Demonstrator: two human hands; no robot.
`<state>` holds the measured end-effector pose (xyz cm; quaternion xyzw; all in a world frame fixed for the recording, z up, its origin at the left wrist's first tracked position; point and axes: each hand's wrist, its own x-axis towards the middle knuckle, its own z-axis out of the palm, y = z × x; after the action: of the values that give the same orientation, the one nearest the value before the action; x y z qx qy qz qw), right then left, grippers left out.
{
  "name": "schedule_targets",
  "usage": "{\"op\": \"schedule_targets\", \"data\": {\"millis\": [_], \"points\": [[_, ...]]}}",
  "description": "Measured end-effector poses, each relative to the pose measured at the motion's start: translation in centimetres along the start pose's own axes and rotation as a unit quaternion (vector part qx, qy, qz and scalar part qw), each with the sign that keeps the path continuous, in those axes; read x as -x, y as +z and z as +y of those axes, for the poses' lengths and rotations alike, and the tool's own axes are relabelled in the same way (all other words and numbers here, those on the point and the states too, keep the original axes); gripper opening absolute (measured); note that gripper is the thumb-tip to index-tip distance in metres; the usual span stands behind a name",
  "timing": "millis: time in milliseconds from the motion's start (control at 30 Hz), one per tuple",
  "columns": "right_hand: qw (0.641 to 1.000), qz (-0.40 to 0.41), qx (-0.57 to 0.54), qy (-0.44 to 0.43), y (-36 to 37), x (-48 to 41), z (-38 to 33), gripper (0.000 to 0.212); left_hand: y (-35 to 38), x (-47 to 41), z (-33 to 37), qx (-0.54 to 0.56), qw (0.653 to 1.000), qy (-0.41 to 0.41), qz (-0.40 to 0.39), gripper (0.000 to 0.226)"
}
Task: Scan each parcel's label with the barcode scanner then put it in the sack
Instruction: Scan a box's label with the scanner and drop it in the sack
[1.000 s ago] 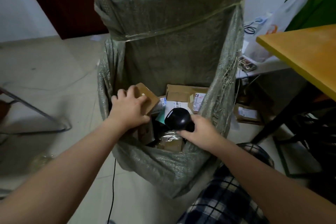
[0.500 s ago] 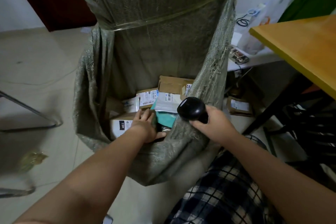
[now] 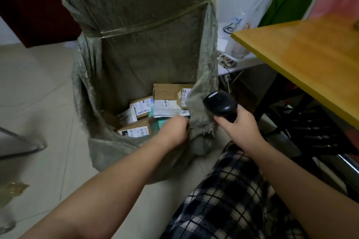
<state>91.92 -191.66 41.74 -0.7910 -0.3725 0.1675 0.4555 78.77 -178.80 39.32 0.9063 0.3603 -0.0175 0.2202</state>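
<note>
The right hand is curled round the handle of the black scanner, held just right of the sack's near rim. The left hand reaches over that rim; its fingers are hidden, so I cannot tell whether it grips anything. Just beyond it lies a teal packet, with labelled cardboard boxes farther inside the green sack. A wooden table stands to the right.
</note>
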Motion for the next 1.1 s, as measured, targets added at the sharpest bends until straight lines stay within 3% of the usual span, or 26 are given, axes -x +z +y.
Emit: {"op": "schedule_targets", "data": {"millis": [100, 167, 267, 600, 733, 900, 1100], "points": [[0.997, 0.069, -0.037, 0.011, -2.1, 0.0, -0.4, 0.027, -3.7, -0.3, 1.7, 0.077, 0.982, 0.033, 0.167, 0.022], [0.995, 0.092, -0.024, 0.013, -3.1, 0.0, -0.9, 0.031, -4.9, -0.4, 2.7, 0.101, 0.971, 0.052, 0.211, 0.020], [0.996, 0.092, -0.015, 0.013, -3.6, -0.1, -1.2, 0.038, -4.5, -0.5, 4.0, 0.040, 0.986, 0.066, 0.150, 0.020], [0.996, 0.088, -0.008, 0.021, -4.1, 1.7, -0.8, 0.040, -0.8, -1.7, 6.0, -0.060, 0.994, 0.073, 0.061, 0.019], [0.991, 0.124, -0.028, 0.042, -6.8, 2.5, -0.2, 0.033, -0.8, -2.0, 7.2, -0.101, 0.987, 0.080, 0.097, 0.026], [0.977, 0.191, -0.072, 0.057, -13.8, 3.4, -1.2, 0.017, -3.1, -3.6, 14.4, -0.051, 0.973, 0.176, 0.140, 0.028], [0.934, 0.296, -0.178, 0.089, -25.4, 4.7, -1.8, 0.007, -4.6, -5.9, 27.3, 0.010, 0.950, 0.292, 0.108, 0.027]]}}
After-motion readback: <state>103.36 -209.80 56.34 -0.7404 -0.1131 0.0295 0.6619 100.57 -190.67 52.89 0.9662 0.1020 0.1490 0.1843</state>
